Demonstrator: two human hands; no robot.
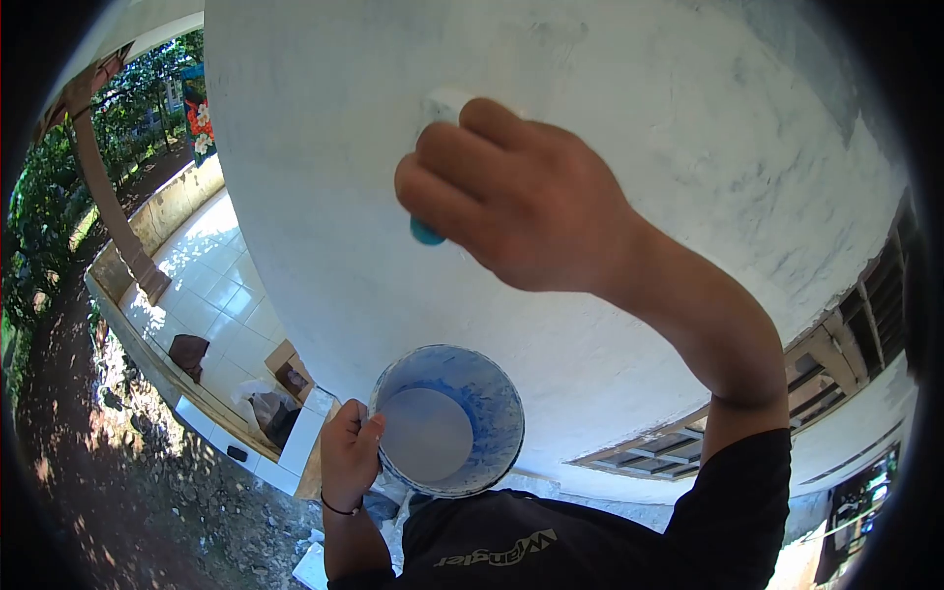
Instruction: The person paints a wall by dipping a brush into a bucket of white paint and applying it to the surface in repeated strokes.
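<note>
My right hand is raised in front of the white wall, its fingers wrapped around a paintbrush. The brush's teal handle end pokes out below the fist, and its whitish head shows above the knuckles, against the wall. Most of the brush is hidden by my fingers. Lower down, my left hand grips the rim of a round bucket close to my chest. Thin white paint lies in the bucket, whose inner wall is streaked with blue and white.
Left of the wall, a tiled porch carries a cardboard box, a plastic bag and a dark brown object. A brown post stands at its edge. A window frame is on the right. Rubble ground lies below left.
</note>
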